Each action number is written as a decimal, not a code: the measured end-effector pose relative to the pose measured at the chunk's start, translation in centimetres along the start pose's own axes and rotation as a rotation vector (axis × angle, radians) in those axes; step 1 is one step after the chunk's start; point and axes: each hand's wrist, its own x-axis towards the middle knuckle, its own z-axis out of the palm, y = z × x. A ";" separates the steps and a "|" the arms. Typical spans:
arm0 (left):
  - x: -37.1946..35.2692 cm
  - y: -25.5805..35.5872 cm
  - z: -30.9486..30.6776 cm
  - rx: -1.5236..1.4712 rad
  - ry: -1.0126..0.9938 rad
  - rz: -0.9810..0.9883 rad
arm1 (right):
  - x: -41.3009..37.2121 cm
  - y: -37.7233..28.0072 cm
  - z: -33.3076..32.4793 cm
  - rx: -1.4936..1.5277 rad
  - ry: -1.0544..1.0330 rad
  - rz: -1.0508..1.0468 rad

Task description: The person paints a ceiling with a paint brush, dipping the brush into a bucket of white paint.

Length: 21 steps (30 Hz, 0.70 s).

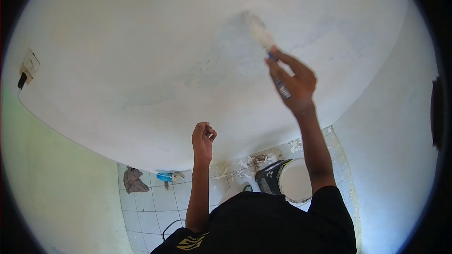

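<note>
My right hand (296, 80) grips the handle of a paintbrush (259, 30), whose whitish head is blurred and lies against the wall (155, 37). Around the brush the wall is white with faint bluish-grey patches (202, 73). Lower and to the left, my left hand (203, 136) hangs in front of the wall with fingers loosely curled, a gap between them and nothing visible inside.
A bucket of white paint (295, 181) stands by a dark stool-like object (269, 177) at lower right. On the tiled floor (160, 202) lie a brown rag (135, 180) and a blue object (165, 177). A plugged-in cord hangs from a wall socket (31, 66).
</note>
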 end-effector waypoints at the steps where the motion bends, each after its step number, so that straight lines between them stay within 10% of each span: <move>1: 0.1 0.0 -0.2 -0.006 0.005 -0.006 | -1.5 -0.1 1.3 -0.003 0.009 -0.036; 8: 0.2 -0.3 -0.3 -0.009 0.005 -0.063 | -4.6 -4.8 2.2 0.275 -0.301 0.014; 21: 0.6 0.1 0.1 -0.006 -0.010 -0.077 | 0.9 -2.1 3.2 -0.023 0.008 -0.032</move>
